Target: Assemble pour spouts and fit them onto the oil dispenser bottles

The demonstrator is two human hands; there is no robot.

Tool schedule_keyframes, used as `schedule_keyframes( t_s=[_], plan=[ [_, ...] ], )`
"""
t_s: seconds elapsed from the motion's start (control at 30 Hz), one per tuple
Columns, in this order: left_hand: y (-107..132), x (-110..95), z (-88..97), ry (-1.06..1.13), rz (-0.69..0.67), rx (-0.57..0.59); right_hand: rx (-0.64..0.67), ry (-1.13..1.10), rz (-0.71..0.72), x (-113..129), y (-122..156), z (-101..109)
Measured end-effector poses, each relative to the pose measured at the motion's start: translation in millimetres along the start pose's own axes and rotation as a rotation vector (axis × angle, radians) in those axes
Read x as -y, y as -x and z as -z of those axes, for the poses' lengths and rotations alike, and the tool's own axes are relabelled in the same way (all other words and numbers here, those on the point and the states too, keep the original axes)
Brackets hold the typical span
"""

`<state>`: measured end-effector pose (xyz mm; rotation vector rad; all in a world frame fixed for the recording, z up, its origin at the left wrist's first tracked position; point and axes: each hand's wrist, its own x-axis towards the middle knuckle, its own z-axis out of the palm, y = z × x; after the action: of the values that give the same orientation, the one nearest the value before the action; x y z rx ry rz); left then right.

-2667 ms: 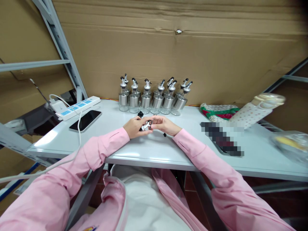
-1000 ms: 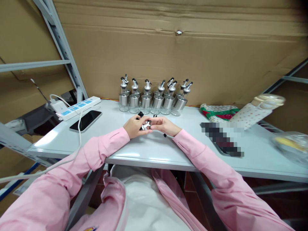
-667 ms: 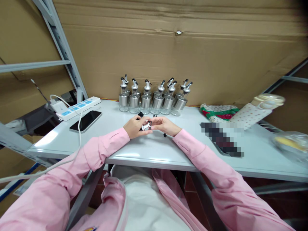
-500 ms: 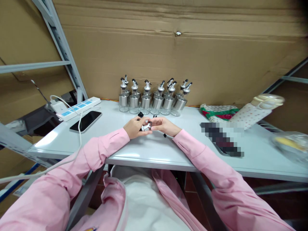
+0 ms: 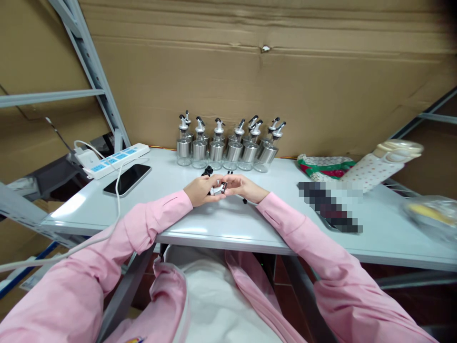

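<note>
My left hand (image 5: 203, 189) is closed around a small silver-white pour spout (image 5: 216, 191), held just above the table. At the spout's right end sits a black flap cap (image 5: 223, 186), pinched by the fingertips of my right hand (image 5: 248, 187). My fingers partly cover both pieces. Small black parts (image 5: 207, 170) lie right behind my left hand, and another black piece (image 5: 244, 201) rests by my right wrist. Behind the hands stand several glass-and-steel oil bottles (image 5: 216, 151) in rows, each topped with a similar spout and black flap.
On the left are a phone (image 5: 128, 180), a power strip (image 5: 119, 159) and a white cable (image 5: 119, 200) running over my left arm. To the right stand a dotted bottle (image 5: 374, 166), a coloured packet (image 5: 323, 166) and a blurred dark object (image 5: 330, 209). Cardboard (image 5: 271, 95) closes off the back.
Both hands stay in nearly the same place. The left fingers have shifted slightly around the spout, and more of the black parts behind them shows.
</note>
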<state>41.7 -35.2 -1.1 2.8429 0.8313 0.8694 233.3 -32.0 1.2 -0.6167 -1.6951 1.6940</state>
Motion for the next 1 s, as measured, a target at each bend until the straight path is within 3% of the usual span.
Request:
schedule_keyframes(
  t_s=[0.33, 1.0],
  plan=[
    [0.3, -1.5, -0.1, 0.033, 0.033, 0.045, -0.033, 0.072, 0.033, 0.2, 0.0, 1.3],
    [0.6, 1.5, 1.5, -0.094, -0.016, -0.006, 0.002, -0.075, -0.057, 9.7, 4.0, -5.8]
  ],
)
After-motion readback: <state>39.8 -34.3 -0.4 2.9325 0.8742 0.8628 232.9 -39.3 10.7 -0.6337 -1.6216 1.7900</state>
